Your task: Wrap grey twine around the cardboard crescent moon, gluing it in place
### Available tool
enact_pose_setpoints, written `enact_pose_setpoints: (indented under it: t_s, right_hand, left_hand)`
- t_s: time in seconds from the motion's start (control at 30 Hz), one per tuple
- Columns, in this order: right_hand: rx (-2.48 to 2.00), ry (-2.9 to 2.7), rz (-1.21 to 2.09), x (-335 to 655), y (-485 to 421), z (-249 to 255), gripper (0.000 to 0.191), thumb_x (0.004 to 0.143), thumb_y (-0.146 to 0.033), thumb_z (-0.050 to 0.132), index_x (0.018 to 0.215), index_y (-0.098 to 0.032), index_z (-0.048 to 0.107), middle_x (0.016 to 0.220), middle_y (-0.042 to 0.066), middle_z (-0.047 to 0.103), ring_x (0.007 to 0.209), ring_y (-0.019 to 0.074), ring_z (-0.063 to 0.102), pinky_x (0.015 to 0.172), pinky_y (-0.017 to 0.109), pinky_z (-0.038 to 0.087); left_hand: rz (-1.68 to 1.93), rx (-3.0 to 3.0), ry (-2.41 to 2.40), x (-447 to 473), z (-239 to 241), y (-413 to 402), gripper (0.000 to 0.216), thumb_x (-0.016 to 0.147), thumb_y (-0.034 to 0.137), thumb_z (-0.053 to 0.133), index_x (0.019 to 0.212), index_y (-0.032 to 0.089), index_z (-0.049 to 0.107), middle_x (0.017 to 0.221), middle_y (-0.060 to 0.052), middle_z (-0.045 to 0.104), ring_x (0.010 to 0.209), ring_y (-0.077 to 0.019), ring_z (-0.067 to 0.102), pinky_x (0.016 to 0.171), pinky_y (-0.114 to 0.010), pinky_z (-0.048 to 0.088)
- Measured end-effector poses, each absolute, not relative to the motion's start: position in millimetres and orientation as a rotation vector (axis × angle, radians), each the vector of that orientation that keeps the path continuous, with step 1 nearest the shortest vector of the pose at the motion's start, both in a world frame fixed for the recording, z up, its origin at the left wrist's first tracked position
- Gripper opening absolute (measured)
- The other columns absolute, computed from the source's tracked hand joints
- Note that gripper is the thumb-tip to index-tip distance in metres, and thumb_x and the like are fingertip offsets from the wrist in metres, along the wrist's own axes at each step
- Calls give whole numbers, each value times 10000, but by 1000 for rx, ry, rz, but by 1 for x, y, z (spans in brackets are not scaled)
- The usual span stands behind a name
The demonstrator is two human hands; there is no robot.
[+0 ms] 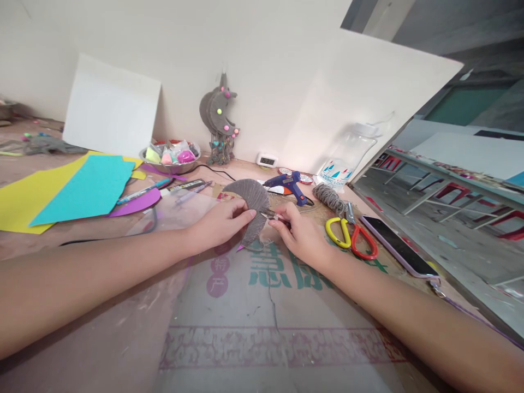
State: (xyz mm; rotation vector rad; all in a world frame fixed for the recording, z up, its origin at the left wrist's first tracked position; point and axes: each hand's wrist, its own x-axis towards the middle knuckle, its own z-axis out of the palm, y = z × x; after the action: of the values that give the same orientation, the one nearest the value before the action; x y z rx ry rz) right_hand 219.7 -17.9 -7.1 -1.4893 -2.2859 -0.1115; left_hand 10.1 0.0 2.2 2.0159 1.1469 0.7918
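Note:
A crescent moon shape wrapped in grey yarn (250, 195) stands over the printed plastic sheet, a bit of purple showing at its lower tip. My left hand (224, 219) is closed on its inner left edge, thumb pressed on the front. On the right side, my right hand (298, 229) pinches a small pointed metal tool (270, 216) with a dark end; its tip meets the wrapped yarn, and its exact kind is unclear. Loose grey yarn (262, 245) hangs below the crescent. Behind the right hand lies a blue glue gun (291, 184).
Scissors (351, 232) with yellow and red handles, a phone (399, 244) and a yarn skein (329, 197) lie at right, near a clear jar (347, 155). Coloured sheets (88, 188) and a bowl (172, 164) sit at left. A finished-looking moon ornament (219, 114) hangs on the wall.

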Motion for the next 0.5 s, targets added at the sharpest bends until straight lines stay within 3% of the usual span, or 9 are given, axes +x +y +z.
enact_pose_setpoints:
  t_s: [0.5]
  right_hand:
    - [-1526, -2294, -26, 218, -19, -5, 186, 926, -362, 402, 974, -197, 475, 837, 41, 666, 696, 189, 625, 555, 251, 357]
  left_hand:
    - [824, 2091, 1113, 9, 0, 2, 360, 877, 442, 391, 626, 186, 420, 654, 16, 485, 623, -129, 492, 589, -268, 379]
